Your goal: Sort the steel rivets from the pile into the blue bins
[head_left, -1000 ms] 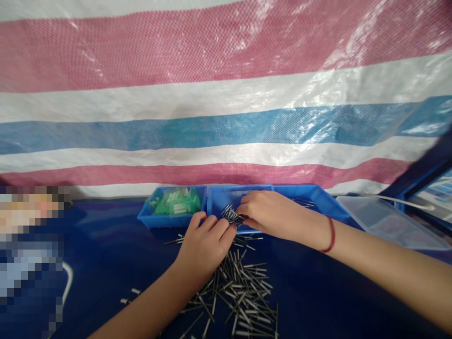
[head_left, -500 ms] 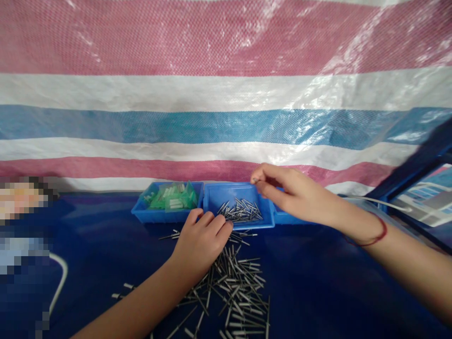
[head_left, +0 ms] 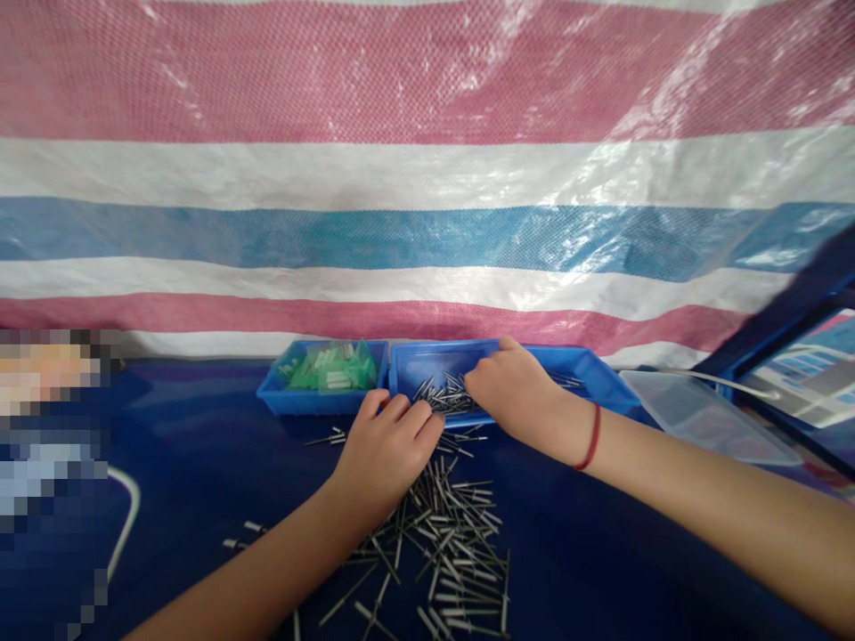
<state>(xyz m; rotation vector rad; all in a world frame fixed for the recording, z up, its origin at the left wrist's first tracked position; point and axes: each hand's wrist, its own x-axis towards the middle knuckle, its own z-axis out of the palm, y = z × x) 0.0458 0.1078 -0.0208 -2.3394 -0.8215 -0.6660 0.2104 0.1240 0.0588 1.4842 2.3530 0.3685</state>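
My left hand (head_left: 391,441) lies palm down at the front edge of the middle blue bin (head_left: 434,356). Its fingers are bent and closed, and the fingertips are partly hidden. My right hand (head_left: 513,392), a red cord at the wrist, is over the right side of that bin. Its fingers are curled downward, so anything in them is out of sight. Short silvery metal pins (head_left: 441,393), apparently rivets, lie in the bin. Beneath and in front of my left hand, a loose heap of blind rivets (head_left: 454,543) spreads across the dark blue table surface.
A blue bin (head_left: 284,405) on the left holds green packets (head_left: 334,369). Another blue bin (head_left: 601,383) on the right contains a few thin pins. Beyond it lies a clear plastic lid (head_left: 701,418). A striped sheet (head_left: 427,178) hangs behind; a pixelated area covers the far left.
My right hand has come down and slightly left, from a raised pinch above the bins to inside the middle bin's right side. My left hand has stayed about where it was.
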